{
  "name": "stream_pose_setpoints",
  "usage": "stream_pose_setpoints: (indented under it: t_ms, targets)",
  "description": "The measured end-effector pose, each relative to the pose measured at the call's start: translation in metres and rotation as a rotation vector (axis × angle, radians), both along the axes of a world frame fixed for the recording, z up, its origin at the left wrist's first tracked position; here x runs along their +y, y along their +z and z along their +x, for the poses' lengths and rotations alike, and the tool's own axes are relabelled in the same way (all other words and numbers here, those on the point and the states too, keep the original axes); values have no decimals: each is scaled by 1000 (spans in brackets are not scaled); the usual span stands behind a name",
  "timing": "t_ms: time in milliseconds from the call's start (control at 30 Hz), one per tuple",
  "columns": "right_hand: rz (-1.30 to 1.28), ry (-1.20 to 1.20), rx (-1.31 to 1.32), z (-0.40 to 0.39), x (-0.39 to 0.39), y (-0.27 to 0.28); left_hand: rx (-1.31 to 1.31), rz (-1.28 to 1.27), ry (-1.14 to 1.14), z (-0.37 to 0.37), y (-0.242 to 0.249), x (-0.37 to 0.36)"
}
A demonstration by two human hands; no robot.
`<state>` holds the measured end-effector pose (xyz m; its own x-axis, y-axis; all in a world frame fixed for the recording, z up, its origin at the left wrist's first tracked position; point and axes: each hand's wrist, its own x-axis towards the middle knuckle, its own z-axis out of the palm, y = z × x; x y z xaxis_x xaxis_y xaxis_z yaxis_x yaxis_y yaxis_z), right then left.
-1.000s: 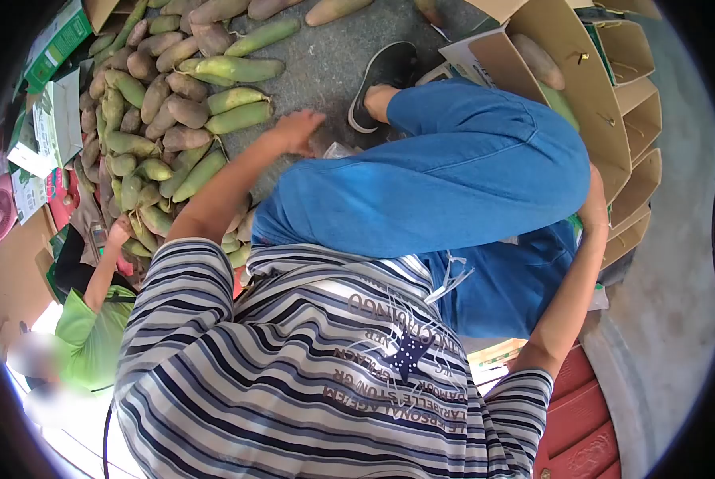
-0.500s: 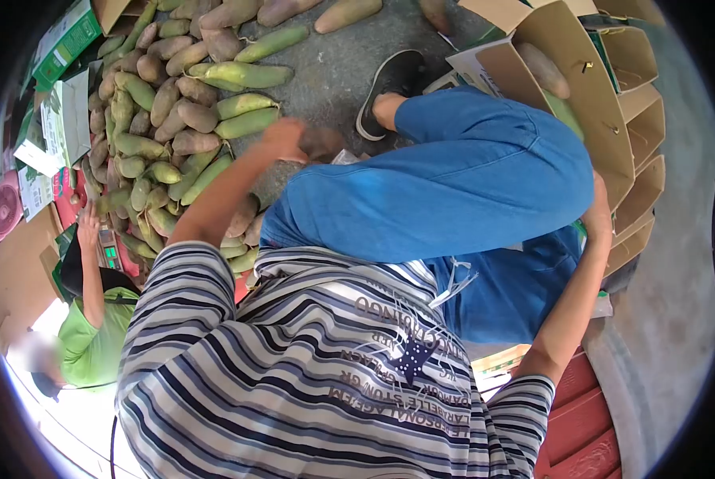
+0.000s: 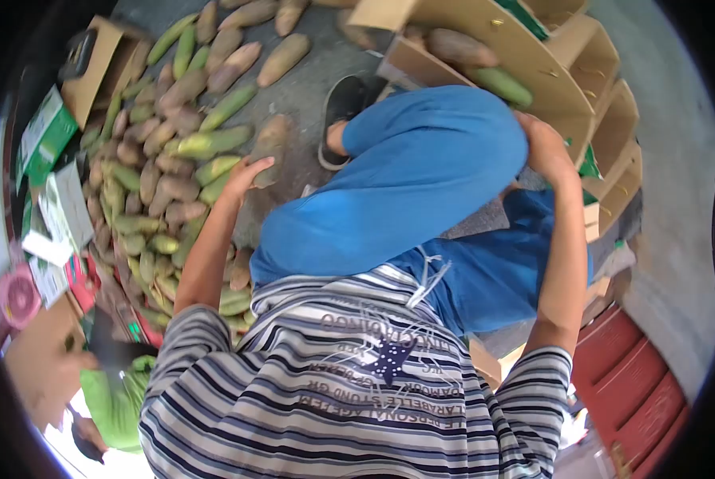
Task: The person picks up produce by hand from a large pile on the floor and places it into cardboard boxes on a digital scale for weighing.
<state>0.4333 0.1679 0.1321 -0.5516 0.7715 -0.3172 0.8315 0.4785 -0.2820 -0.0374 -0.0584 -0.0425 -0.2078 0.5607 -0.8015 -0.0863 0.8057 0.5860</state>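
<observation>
My left hand [image 3: 249,174] is closed on the near end of a long brown radish-like vegetable [image 3: 271,142], the thumb lying along its side. It holds this at the right edge of a large pile of similar green and brown vegetables [image 3: 162,188] on the floor. My right hand [image 3: 547,152] is against the outer side of my raised knee [image 3: 493,136], its fingers partly hidden behind it. Close by stands an open cardboard box [image 3: 533,72], with a brown vegetable [image 3: 461,48] and a green vegetable [image 3: 503,85] inside.
More open cardboard boxes [image 3: 601,136] line the right side. On the left are a green box [image 3: 47,137], a white box [image 3: 66,203], a pink round object [image 3: 19,295] and a scale with a lit display [image 3: 135,331]. A person in a green shirt [image 3: 118,403] works at lower left.
My left hand has moved left, away from my shoe, with the brown vegetable in it. My right hand has come up to the knee's side. The view has shifted, and the other person's arm has moved.
</observation>
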Motion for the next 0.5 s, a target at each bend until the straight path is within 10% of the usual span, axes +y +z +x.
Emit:
stream_pose_setpoints:
  t_ms: [133, 400, 500]
  targets:
    - [-8, -17, -46, -3, 4, -9, 69, 576, 72, 38, 93, 65]
    - [84, -44, -88, -7, -4, -7, 824, 1590, -527, 161, 250, 201]
    - [110, -101, -137, -11, -8, -9, 796, 1553, -838, 213, 277, 223]
